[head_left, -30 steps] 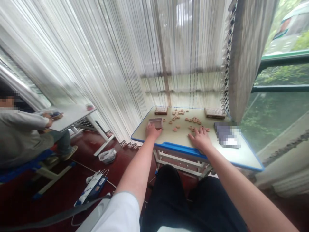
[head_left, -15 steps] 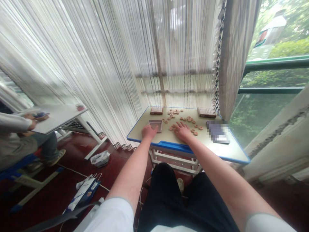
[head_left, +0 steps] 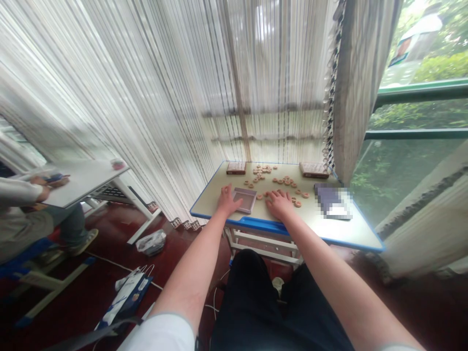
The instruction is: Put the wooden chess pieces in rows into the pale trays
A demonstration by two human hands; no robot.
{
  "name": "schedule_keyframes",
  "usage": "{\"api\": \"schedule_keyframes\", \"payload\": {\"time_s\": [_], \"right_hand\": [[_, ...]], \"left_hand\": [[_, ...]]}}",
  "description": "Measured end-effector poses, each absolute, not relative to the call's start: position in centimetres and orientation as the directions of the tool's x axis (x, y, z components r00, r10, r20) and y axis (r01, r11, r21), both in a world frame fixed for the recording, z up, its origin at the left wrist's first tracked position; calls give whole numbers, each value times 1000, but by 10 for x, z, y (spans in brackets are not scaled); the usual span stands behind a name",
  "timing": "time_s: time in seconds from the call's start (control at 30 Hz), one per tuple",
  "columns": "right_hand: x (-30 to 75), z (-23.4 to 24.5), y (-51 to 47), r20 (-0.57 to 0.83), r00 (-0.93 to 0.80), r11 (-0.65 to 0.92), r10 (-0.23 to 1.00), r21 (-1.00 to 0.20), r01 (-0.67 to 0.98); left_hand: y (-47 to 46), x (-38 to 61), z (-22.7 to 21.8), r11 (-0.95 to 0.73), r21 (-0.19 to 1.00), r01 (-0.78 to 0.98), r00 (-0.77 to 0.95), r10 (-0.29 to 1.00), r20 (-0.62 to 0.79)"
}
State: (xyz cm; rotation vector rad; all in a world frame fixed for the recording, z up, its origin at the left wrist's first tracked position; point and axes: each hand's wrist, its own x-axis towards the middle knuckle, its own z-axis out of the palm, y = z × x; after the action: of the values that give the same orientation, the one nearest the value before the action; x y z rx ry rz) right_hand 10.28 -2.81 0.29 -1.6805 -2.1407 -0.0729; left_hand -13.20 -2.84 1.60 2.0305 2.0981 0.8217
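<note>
My left hand (head_left: 228,202) is at the left side of a shallow, open square box (head_left: 245,200). Its fingers are spread, with the thumb reaching over the box's near-left edge. My right hand (head_left: 280,202) lies palm down on the table to the right of the box. Its fingers stretch out and touch small round wooden pieces, partly covering them. One loose round piece (head_left: 259,197) sits between the box and those fingers. More such discs (head_left: 287,181) lie scattered beyond the hand, and another group (head_left: 262,170) is farther back.
The pale table (head_left: 212,200) has a blue edge. A brown box (head_left: 236,168) stands at its back left and another (head_left: 313,169) at its back right. A dark, partly pixelated flat object (head_left: 331,200) lies right. Another person (head_left: 22,204) sits at a white table on the left.
The shallow box has shifted right and nearer to me, and more of it shows. My left hand's fingers have spread apart. My right hand has moved slightly nearer to me.
</note>
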Motion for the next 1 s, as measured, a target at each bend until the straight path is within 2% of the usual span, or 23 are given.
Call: {"api": "schedule_keyframes", "payload": {"time_s": [0.23,0.4,0.63,0.73,0.83,1.0], "right_hand": [[106,10,-29,394,-221,335,892,-249,909],[108,4,-23,446,-170,299,879,-236,925],[112,-3,-15,518,54,124,854,-302,945],[111,0,-20,549,-90,276,831,-266,924],[108,3,-26,497,-272,426,824,-227,876],[108,5,-27,478,-206,356,854,-248,901]], "left_hand": [[-23,-141,15,-154,641,752,-41,960,278],[-21,-143,12,-175,643,745,-60,943,327],[-19,-145,9,-139,690,710,-84,957,279],[-19,-146,9,-131,684,718,-87,958,275],[-20,-146,8,-134,683,718,-74,961,266],[-19,-147,5,-137,663,736,-38,969,243]]}}
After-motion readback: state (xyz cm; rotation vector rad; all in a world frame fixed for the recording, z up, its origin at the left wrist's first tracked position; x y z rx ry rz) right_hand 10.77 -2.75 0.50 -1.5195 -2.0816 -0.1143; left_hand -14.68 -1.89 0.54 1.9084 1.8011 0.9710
